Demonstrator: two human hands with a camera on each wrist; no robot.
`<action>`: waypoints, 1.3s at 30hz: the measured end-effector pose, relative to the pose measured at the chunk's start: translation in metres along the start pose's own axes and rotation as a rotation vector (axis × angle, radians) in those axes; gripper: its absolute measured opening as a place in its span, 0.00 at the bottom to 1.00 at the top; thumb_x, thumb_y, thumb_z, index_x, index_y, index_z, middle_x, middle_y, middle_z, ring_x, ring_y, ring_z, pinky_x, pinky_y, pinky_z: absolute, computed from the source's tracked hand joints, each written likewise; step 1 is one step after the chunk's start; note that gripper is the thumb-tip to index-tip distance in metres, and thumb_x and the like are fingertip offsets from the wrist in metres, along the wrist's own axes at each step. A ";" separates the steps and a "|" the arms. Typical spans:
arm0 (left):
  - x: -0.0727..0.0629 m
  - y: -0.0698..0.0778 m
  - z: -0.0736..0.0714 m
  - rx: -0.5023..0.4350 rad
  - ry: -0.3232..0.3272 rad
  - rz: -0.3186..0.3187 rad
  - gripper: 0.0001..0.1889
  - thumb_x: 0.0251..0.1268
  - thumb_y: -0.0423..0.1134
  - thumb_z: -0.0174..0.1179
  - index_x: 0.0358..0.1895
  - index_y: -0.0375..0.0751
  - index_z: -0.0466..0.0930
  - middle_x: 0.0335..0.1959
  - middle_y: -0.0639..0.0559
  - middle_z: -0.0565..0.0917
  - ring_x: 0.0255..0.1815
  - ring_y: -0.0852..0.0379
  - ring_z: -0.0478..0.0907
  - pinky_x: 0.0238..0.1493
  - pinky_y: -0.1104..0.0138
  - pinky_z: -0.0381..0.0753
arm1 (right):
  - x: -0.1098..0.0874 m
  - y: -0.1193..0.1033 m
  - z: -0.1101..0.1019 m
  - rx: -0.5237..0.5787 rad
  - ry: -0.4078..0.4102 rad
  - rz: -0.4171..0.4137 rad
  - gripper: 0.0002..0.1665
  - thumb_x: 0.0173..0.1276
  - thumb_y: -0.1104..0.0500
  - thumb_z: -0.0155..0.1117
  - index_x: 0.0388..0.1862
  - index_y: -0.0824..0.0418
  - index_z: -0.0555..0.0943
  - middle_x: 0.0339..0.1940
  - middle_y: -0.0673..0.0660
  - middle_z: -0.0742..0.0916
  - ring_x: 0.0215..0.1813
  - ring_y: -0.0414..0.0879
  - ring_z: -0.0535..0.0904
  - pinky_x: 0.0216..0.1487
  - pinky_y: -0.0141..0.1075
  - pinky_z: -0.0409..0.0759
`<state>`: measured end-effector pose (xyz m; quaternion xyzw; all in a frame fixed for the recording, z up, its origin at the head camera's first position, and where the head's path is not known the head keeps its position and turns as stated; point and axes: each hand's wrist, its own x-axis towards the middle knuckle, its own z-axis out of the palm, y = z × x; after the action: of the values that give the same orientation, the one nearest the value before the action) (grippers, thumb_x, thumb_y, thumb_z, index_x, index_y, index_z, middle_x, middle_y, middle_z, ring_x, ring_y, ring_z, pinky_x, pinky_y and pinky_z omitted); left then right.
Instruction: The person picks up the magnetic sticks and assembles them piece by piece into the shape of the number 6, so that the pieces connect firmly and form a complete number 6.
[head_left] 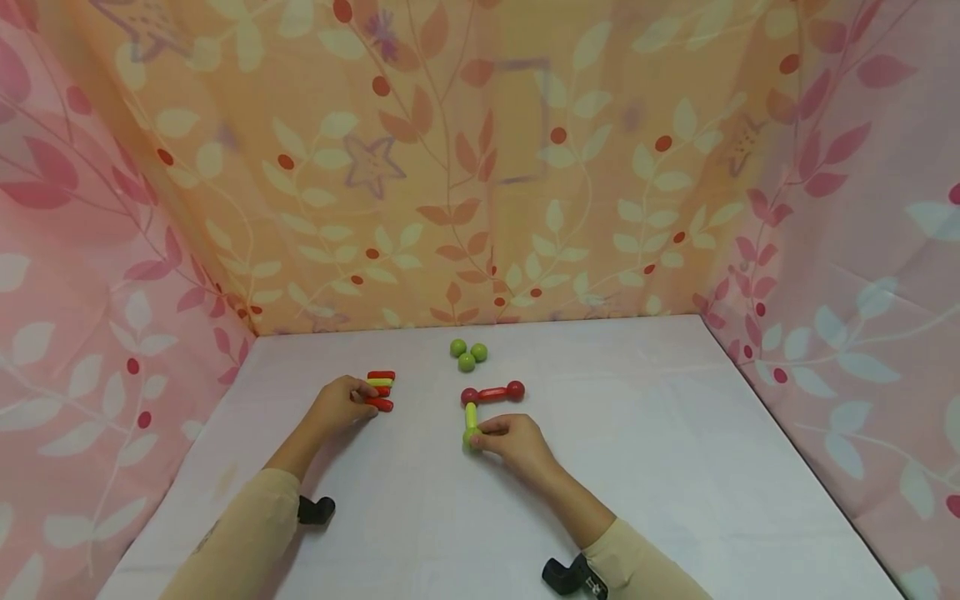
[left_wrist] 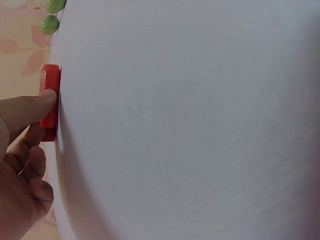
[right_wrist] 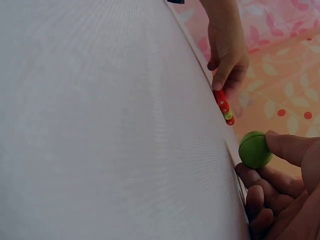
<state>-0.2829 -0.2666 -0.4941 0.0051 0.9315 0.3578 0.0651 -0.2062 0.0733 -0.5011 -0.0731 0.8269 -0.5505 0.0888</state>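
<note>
Your right hand (head_left: 519, 447) pinches a green ball (head_left: 469, 437) on the end of a yellow stick (head_left: 471, 415); left of that ball, your left hand (head_left: 340, 407) pinches a red stick (head_left: 382, 405) beside other sticks (head_left: 381, 376); beyond that ball lie two red balls (head_left: 515, 391)

The right hand (head_left: 519, 448) hides a bit of the green ball (head_left: 467, 440) it pinches. Over to the left of that ball, the left hand (head_left: 345, 406) covers one end of the red stick (head_left: 382, 405) it holds. Below the ball and to its right, the black wrist thing (head_left: 558, 576) has marks too tiny to read, and the right sleeve (head_left: 637, 562) is cut off at the bottom.
</note>
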 end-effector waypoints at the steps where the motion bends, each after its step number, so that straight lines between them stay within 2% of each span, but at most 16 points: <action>1: 0.000 -0.001 0.000 0.005 -0.003 0.007 0.12 0.49 0.40 0.69 0.38 0.46 0.81 0.39 0.47 0.75 0.37 0.49 0.69 0.31 0.65 0.73 | 0.000 0.000 0.000 0.002 -0.002 0.001 0.15 0.51 0.48 0.71 0.35 0.54 0.85 0.32 0.45 0.86 0.39 0.40 0.78 0.39 0.36 0.75; 8: 0.003 -0.002 0.003 0.029 -0.012 0.006 0.12 0.48 0.41 0.70 0.37 0.48 0.82 0.40 0.49 0.75 0.36 0.50 0.70 0.32 0.66 0.73 | -0.001 0.001 0.001 0.012 -0.006 0.003 0.15 0.51 0.48 0.71 0.36 0.54 0.84 0.32 0.45 0.86 0.39 0.40 0.78 0.39 0.36 0.76; 15: 0.001 -0.003 0.002 0.061 -0.040 0.018 0.14 0.49 0.43 0.69 0.40 0.47 0.83 0.41 0.48 0.76 0.38 0.50 0.70 0.33 0.65 0.73 | -0.001 0.000 0.001 0.022 -0.011 0.012 0.14 0.51 0.48 0.71 0.35 0.54 0.85 0.32 0.46 0.86 0.39 0.41 0.78 0.38 0.36 0.75; 24: -0.001 -0.005 0.003 0.042 -0.037 0.025 0.14 0.48 0.44 0.69 0.40 0.48 0.82 0.40 0.48 0.77 0.39 0.50 0.70 0.34 0.65 0.73 | 0.000 0.001 0.001 0.006 -0.002 0.006 0.14 0.51 0.49 0.71 0.35 0.54 0.85 0.32 0.45 0.86 0.39 0.40 0.78 0.38 0.36 0.75; 31: -0.005 -0.005 0.004 0.064 -0.019 0.050 0.15 0.48 0.47 0.69 0.40 0.48 0.81 0.37 0.50 0.78 0.37 0.52 0.71 0.34 0.65 0.72 | 0.000 0.002 0.001 0.006 -0.008 -0.001 0.15 0.51 0.48 0.71 0.35 0.54 0.85 0.31 0.45 0.86 0.39 0.40 0.78 0.38 0.36 0.76; 35: -0.009 -0.002 0.005 0.061 -0.013 0.071 0.16 0.48 0.49 0.69 0.39 0.47 0.81 0.34 0.50 0.78 0.34 0.53 0.71 0.30 0.65 0.72 | 0.000 0.002 0.001 0.008 -0.007 0.001 0.15 0.51 0.48 0.71 0.35 0.53 0.85 0.32 0.45 0.86 0.39 0.40 0.78 0.38 0.36 0.75; 39: -0.013 0.005 0.005 0.040 -0.018 0.054 0.16 0.48 0.49 0.69 0.38 0.47 0.80 0.32 0.51 0.77 0.33 0.53 0.70 0.29 0.66 0.72 | 0.000 0.002 0.001 0.011 -0.003 0.007 0.15 0.51 0.47 0.71 0.35 0.53 0.85 0.32 0.45 0.86 0.39 0.40 0.79 0.39 0.36 0.75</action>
<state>-0.2693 -0.2602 -0.4923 0.0350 0.9374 0.3406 0.0637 -0.2064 0.0732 -0.5038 -0.0706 0.8240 -0.5546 0.0921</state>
